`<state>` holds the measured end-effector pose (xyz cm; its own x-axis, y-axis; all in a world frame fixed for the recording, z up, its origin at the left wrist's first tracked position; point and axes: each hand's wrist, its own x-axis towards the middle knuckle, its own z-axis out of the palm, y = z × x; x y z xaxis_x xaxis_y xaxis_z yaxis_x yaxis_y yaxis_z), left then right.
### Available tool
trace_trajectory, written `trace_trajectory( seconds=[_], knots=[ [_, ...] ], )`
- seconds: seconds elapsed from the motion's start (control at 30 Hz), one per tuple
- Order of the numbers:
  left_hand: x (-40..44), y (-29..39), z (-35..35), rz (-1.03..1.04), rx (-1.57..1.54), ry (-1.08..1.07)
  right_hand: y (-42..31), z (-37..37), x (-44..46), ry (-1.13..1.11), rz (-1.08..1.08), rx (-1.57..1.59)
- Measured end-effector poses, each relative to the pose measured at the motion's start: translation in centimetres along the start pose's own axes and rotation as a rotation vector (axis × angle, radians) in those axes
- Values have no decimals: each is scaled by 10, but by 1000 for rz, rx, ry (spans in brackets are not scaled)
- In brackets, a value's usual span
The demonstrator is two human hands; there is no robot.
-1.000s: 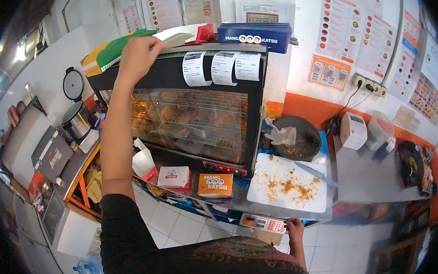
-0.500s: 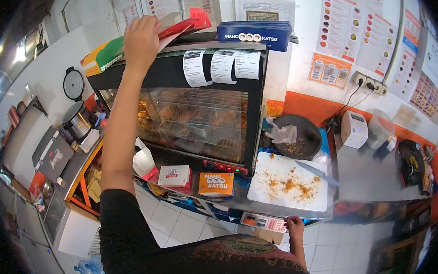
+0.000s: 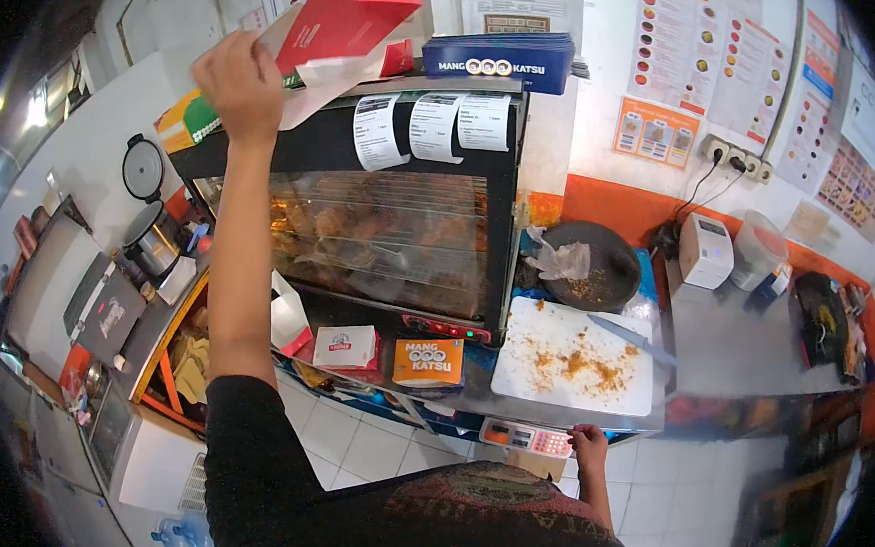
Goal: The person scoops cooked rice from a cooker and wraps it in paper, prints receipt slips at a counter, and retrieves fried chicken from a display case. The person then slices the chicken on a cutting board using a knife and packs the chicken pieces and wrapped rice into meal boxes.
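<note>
Over the display cabinet's (image 3: pixel 500 227) top edge, leftward: left hand (image 3: pixel 237 86), apparently grasping a red-and-white carton (image 3: pixel 347 25).
Carton care: a firm pinch, clear of the hanging receipts (image 3: pixel 431 128), seems wise.
Worktop's (image 3: pixel 478 388) front edge: keypad device (image 3: pixel 551 442), then right hand (image 3: pixel 590 450) just beside, fingers curled; cannot tell whether grasping.

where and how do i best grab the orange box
Probably its left and right sides, from the front and above: the orange box looks low, flat-topped, with gaps to the red-white box and cutting board, and the glass-fronted cabinet behind.
</note>
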<state>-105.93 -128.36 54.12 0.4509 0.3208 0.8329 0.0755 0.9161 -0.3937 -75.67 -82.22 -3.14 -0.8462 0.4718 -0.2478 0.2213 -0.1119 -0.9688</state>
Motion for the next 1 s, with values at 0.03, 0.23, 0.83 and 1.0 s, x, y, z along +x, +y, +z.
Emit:
trace_trajectory(
  seconds=[0.03,0.23,0.83,1.0],
  knots=[
    [6,10,-15,-9,-30,116,-1,0,0,-16,-13,-15],
    [-54,73,-138,-217,-331,265,-48,15,3,-30,-51,152],
    [-227,257,-277,-1896,-1070,-511,-121,86,-34,-349,314,382],
    [-173,272,-342,-1296,-887,-739,-86,63,-16,-207,197,423]
  ],
)
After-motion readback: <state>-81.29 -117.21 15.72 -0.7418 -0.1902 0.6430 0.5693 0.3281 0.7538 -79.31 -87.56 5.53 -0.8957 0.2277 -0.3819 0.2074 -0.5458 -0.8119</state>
